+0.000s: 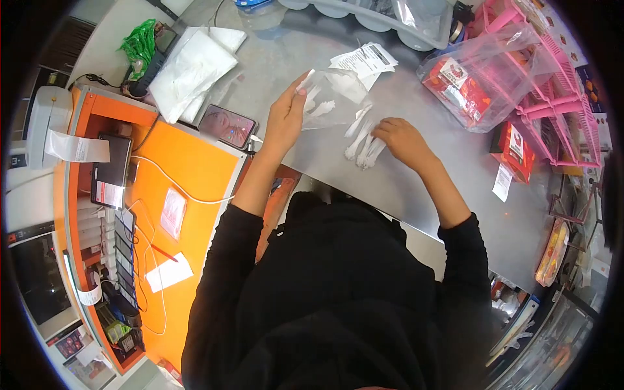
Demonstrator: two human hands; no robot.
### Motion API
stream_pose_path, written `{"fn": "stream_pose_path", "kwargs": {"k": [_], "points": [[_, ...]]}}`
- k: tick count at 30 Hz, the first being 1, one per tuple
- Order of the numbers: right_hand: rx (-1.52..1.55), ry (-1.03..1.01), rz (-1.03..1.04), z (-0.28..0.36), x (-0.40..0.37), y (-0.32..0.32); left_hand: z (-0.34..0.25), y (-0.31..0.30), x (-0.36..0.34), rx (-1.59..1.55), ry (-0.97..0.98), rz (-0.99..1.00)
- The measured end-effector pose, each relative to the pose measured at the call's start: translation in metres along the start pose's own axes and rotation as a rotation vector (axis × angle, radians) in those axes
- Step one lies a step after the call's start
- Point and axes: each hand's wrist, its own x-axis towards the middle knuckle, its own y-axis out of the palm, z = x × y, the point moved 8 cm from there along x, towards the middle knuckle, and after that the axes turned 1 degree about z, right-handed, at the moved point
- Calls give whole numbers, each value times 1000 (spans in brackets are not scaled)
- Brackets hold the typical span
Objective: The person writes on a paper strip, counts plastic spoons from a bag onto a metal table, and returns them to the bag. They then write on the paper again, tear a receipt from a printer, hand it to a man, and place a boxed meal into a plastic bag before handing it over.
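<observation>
My left hand (286, 120) pinches the edge of a clear plastic bag (338, 84) above the steel table, fingers closed on it. Inside the bag lie white pieces of plastic cutlery, some with fork-like ends. My right hand (403, 140) has its fingers bent together over the upper part of a small bunch of white plastic cutlery (368, 155), just right of the bag. The rounded ends of the bunch point toward my body. Another white piece (357, 121) lies between the bag and the bunch.
Printed slips (374, 62) lie behind the bag. To the right are a clear bag with a red box (458, 91), another red box (513, 153) and pink racks (546, 110). A phone (227, 125) and white packets (195, 71) lie left; a grey tray (422, 36) stands behind.
</observation>
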Motion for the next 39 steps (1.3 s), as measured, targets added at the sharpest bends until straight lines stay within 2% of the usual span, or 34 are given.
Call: {"fn": "stream_pose_path", "kwargs": {"k": [4,10,12,14,17,20,23,26,29,32,33,35,37,39], "points": [[-29,15,-26,-20,0,-1,0,1,0,-8,-2,-21],[81,182,133,-47,-21,-3,0,-1,-1,4,16,-38],[121,302,107,-63,-32,-31,0,-1,-2,14,16,-34],[270,377,-18,-67,-33,-74,-2,-1,-2,20,34,-40],[192,395,-87,-51,-15,-128,-3,1,-1,58,68,-39],[181,355,-148,-58,-5,-139,-1,3,1,6,29,-16],[368,479,-49,-80,-10,-107,1,3,1,-3,18,-4],[387,735,143,-121,-39,-56,-3,3,1,52,61,-17],[477,755,168,-144,-70,-6,-6,9,0,88,63,28],[442,842,181,-142,-90,15,-22,28,-9,380,348,167],[349,767,98,-134,-88,9,-28,39,-12,492,376,206],[310,749,53,-125,-88,3,-43,71,-20,715,430,282],[263,750,21,-119,-88,-3,-48,117,-10,521,489,424],[207,776,-1,-115,-90,-7,-22,178,-1,741,530,537]]}}
